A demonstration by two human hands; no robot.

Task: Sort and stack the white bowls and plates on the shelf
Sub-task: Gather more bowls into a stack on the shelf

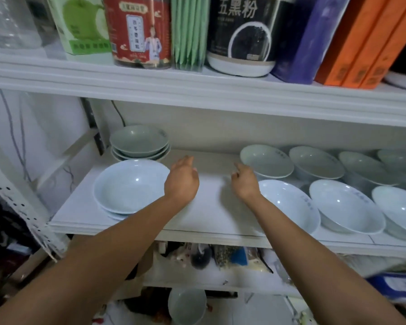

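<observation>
White shelving fills the head view, with the crockery on the middle shelf point(209, 207). The tier above holds a red tin point(138, 31), a black tub point(243, 36) and orange boxes point(366, 43), none of which belong to the job.

- Left end: the front stack point(129, 186) of shallow white bowls is at least two deep. The rear stack point(138, 143) behind it is three deep.
- Right side: loose bowls stand unstacked in two rows, crowded rim to rim. The nearest front bowl point(288, 202) is partly under my right forearm. The nearest rear bowl point(266, 161) is just past the right fingertips.
- Left hand point(182, 181): over the bare board just beside the front stack, fingers relaxed, holding nothing.
- Right hand point(245, 184): also empty, fingers loosely curled. It is near the rear bowl's rim, but I can't tell whether it touches.

Handling, my judgement:
- The bowls look like glazed ceramic, so probably rigid, fairly weighty, slick, and quick to chip if knocked.
- I'd take each one at the rim, thumb on the inner wall and fingers under the outer curve.
- I'd lift it clear of its neighbours before moving it sideways.
- I'd set it down level so that it nests rather than clacks.
</observation>
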